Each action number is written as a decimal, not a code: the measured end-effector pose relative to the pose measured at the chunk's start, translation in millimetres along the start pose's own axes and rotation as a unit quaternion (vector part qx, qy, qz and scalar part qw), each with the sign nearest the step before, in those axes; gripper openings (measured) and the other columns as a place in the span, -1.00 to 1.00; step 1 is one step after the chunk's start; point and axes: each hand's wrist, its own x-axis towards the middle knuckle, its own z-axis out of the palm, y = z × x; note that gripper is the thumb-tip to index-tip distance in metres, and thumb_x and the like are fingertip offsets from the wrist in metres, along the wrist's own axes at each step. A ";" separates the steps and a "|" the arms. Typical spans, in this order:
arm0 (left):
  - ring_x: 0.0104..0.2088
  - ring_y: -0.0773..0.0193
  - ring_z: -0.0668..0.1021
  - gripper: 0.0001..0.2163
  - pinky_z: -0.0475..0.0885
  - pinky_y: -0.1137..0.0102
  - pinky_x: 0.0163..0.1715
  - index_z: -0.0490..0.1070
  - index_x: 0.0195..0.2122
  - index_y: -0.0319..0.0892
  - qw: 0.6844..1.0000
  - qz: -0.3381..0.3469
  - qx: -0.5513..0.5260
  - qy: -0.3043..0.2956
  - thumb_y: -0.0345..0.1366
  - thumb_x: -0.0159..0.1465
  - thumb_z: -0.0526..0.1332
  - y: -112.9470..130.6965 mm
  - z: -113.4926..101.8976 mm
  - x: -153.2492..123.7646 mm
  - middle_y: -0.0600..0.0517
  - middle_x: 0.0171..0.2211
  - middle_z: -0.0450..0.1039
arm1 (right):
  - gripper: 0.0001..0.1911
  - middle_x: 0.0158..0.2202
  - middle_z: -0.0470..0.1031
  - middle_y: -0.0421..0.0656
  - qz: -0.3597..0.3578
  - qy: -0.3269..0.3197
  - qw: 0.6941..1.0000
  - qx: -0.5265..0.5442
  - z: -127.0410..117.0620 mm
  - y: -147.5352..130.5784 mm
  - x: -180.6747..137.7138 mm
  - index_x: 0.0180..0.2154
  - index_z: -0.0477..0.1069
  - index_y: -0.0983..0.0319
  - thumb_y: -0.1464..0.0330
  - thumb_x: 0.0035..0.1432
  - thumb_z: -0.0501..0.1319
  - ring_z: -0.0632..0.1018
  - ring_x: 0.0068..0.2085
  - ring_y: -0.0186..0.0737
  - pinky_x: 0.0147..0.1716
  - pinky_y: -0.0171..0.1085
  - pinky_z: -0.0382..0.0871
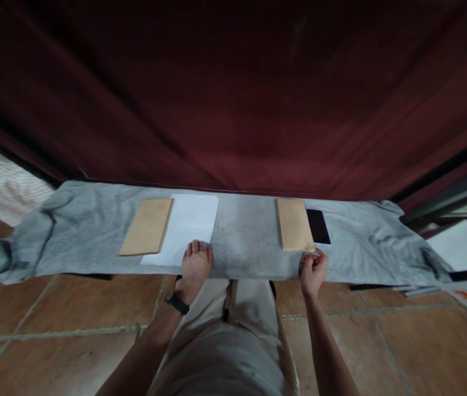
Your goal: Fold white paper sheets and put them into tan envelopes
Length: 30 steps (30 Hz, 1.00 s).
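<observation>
Right-hand brown booklet [295,225], lying flat on the grey cloth [246,234], its long sides running away from the person; clock directions take twelve as pointing away from the wearer. At its five o'clock corner is the right hand [314,270], index finger and thumb close to the near edge, the other fingers curled in; whether they pinch the corner or merely touch it cannot be told. A small dark mark shows near that corner. For good control, contact is probably best kept low and light at the edge, so that the cover does not crease. At three o'clock lies the dark phone [318,226], just beside the booklet; a sideways push could nudge it, so any force is better directed away from it.

Farther out, at nine o'clock, lies the white paper [194,223], with the left hand [197,267] at its five o'clock corner: fingers pressed together and bent, any grip on the sheet not discernible. Gentle, even pressure there would likely steady the sheet without wrinkling it. The left-hand brown booklet [146,227] overlaps the paper at nine o'clock. The wrist at seven o'clock of the left hand bears a dark watch [176,303].
</observation>
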 end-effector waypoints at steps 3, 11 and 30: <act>-0.10 0.03 0.63 -0.68 0.50 0.24 -0.10 0.55 -0.07 -0.31 0.999 0.004 -0.028 -0.043 -0.44 0.39 -0.01 -3.6 -14.0 1.4 -0.28 -0.11 0.59 | -0.42 -0.32 0.50 -0.17 0.002 -0.003 1.000 -0.004 -0.4 1.4 -0.8 0.17 0.29 0.27 0.06 0.25 0.14 0.55 -0.39 -0.23 -0.28 -0.24 0.42; -0.32 0.14 0.60 -0.78 0.39 0.37 -0.34 0.54 -0.22 -0.17 0.975 -0.107 -0.192 -0.028 -0.19 0.33 0.15 -20.7 -23.2 9.4 -0.06 -0.33 0.59 | -0.37 -0.30 0.50 -0.15 0.008 -0.012 1.000 0.004 0.2 5.1 -1.5 0.19 0.29 0.28 0.02 0.24 0.13 0.55 -0.38 -0.22 -0.29 -0.25 0.43; -0.21 0.14 0.58 -0.82 0.45 0.33 -0.23 0.49 -0.19 -0.13 0.976 0.102 -0.183 0.058 -0.41 0.38 0.08 49.5 -52.1 -9.0 -0.10 -0.23 0.54 | -0.44 -0.12 0.57 -0.09 0.137 -0.240 0.934 0.227 50.5 -61.2 -65.4 0.08 0.38 0.12 -0.03 0.14 0.30 0.60 -0.26 -0.16 -0.34 -0.21 0.54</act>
